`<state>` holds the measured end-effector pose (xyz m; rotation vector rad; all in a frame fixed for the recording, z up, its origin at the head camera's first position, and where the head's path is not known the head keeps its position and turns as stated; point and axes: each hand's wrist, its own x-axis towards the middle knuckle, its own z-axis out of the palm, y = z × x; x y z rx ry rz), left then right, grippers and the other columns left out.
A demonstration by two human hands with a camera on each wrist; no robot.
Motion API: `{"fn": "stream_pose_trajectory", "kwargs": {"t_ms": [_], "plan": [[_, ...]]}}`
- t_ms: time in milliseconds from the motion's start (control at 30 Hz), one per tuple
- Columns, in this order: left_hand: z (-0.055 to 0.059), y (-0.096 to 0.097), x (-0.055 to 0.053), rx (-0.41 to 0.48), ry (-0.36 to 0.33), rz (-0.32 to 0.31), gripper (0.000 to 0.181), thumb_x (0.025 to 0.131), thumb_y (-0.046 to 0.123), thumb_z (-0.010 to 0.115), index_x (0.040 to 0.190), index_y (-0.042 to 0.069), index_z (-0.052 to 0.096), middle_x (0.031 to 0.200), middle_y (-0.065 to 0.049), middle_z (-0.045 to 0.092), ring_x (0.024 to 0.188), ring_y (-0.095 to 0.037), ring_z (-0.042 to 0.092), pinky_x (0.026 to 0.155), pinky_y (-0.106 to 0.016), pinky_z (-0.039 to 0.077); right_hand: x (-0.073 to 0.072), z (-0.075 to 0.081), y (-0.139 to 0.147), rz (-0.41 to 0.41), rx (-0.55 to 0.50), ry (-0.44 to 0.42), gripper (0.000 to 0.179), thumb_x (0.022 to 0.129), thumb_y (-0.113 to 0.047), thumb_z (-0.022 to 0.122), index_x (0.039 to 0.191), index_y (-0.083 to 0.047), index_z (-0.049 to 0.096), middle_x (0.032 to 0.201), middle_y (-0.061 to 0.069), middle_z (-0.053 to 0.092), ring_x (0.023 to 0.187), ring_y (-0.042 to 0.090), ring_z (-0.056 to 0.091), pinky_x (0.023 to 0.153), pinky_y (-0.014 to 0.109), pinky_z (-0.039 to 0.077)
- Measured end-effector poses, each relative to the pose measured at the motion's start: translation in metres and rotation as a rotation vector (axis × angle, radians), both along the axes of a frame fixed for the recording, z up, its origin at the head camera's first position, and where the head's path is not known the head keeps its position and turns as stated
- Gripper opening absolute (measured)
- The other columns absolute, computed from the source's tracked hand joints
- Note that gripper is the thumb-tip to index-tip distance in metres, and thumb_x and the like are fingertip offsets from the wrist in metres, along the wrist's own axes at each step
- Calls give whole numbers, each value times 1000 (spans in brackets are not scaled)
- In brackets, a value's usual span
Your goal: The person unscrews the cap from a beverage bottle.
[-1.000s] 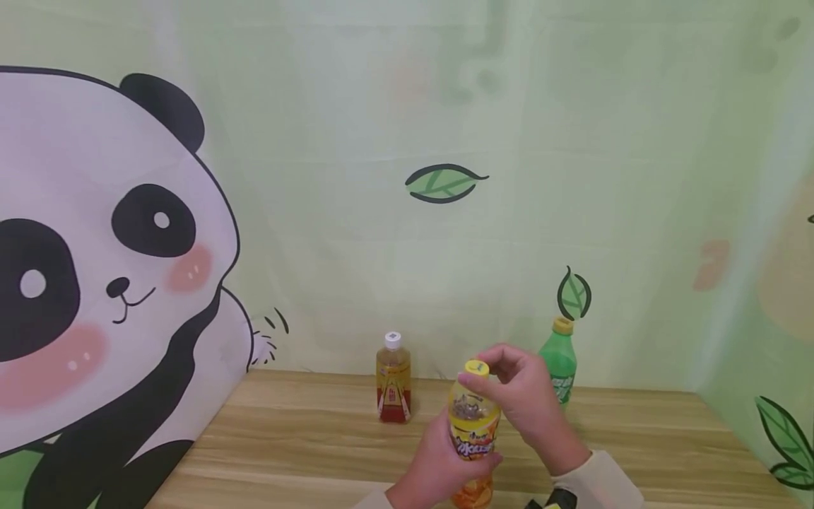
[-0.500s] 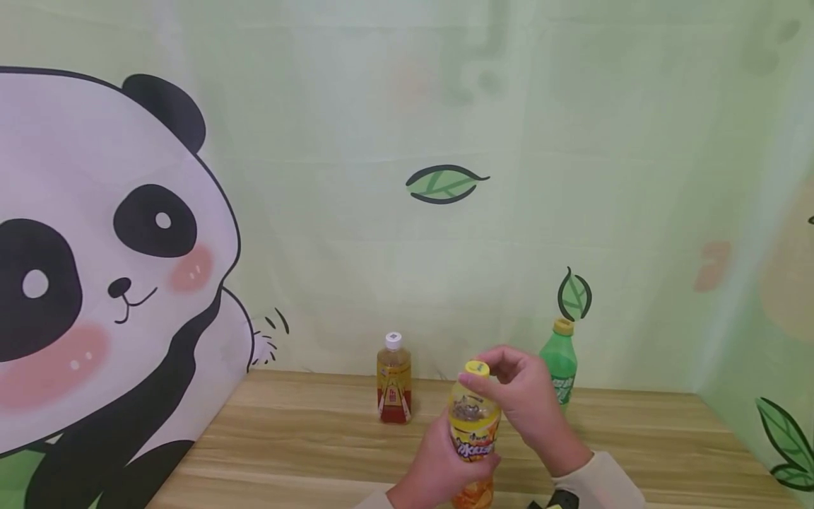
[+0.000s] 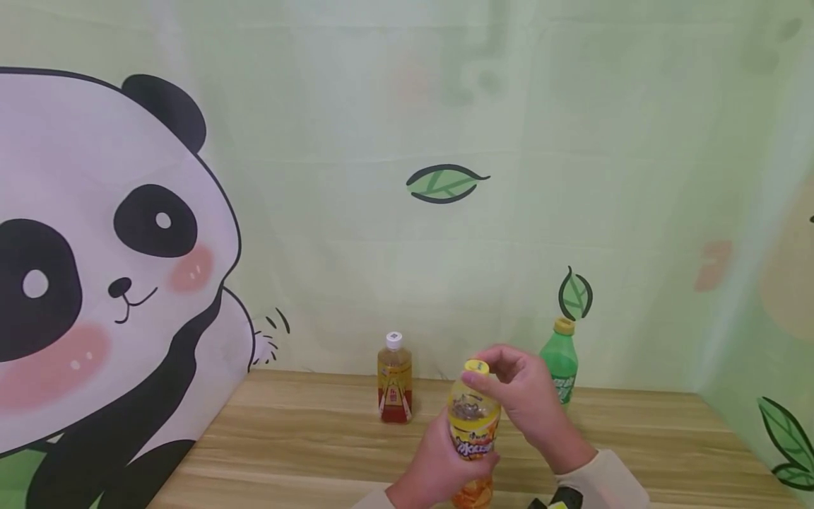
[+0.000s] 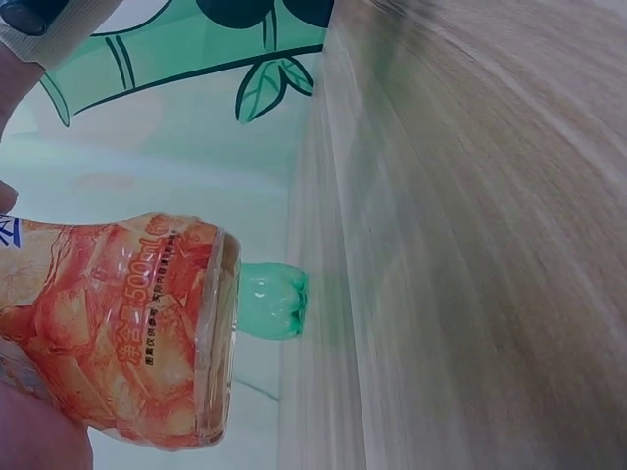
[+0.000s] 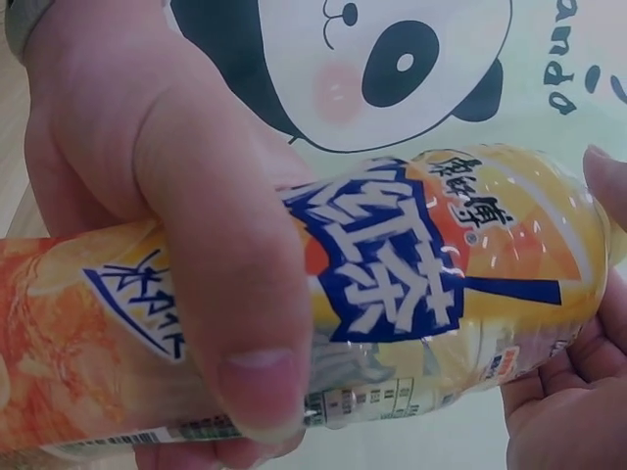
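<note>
Left hand (image 3: 432,463): lower centre-right of head view, wrapping round the middle of an orange-and-yellow-labelled clear plastic tea bottle (image 3: 473,431).
Tea bottle: standing roughly upright in that grip, lower centre-right; left wrist view is showing its base hanging off the wood.
Right hand (image 3: 528,392): just above, pinching the round yellow plastic cap (image 3: 476,366) between thumb and fingers.
Yellow cap: sitting on the neck. Step looks like cap work; loosening vs tightening, can't tell.
Next move: probably calling for a firm left grip plus a right-hand twist.
Pale wood-grain tabletop (image 3: 305,431): spanning bottom of frame.
Back row: squarish amber-red bottle with white cap (image 3: 394,385) standing lower centre; green plastic bottle with yellow cap (image 3: 559,357) standing lower right, partly hiding behind right hand.
</note>
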<state>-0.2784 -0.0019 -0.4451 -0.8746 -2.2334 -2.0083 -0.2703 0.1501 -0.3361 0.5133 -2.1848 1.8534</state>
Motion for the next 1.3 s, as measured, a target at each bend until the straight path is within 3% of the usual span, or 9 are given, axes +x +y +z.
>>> {"fn": "stream_pose_trajectory", "kwargs": {"t_ms": [333,533,733,833,1067,1300], "plan": [[2,-1,1,7,1,9,54,78,12,83,125,15,57,107,1,70,92,-8,69,86,-24,58,-2,-1,5,105,35,2,27,95,-18,73,115,0,71,98,-5,75,90,13,69,84,31,58],[3,-1,0,-3,-2,23,54,78,13,83,125,15,57,107,2,70,92,-8,68,86,-24,58,-5,-1,9,187,54,-20,26,101,-22,65,119,-3,70,106,-4,76,96,14,70,87,34,58],[2,-1,0,-1,-3,46,55,78,13,83,125,15,56,108,2,70,93,-8,68,87,-24,58,-7,-2,10,223,77,-79,31,104,-29,60,126,-9,69,126,0,73,119,26,66,100,39,53],[2,-1,-1,2,-5,43,55,78,14,83,126,15,56,109,1,70,94,-8,69,87,-24,58,-5,-3,9,197,65,-79,32,102,-29,62,127,-9,69,126,1,72,122,29,65,101,39,52],[1,1,-2,9,-10,19,55,80,16,83,127,17,55,111,1,70,96,-9,69,88,-24,57,0,-5,0,39,-8,-54,35,90,-20,79,120,-6,66,110,1,72,104,17,68,93,30,56],[-2,4,-3,19,7,31,55,79,16,83,127,17,55,110,2,70,95,-8,69,88,-25,58,5,1,-8,-70,-93,-95,37,82,-14,85,107,-1,61,96,2,70,91,19,66,83,28,57]]}}
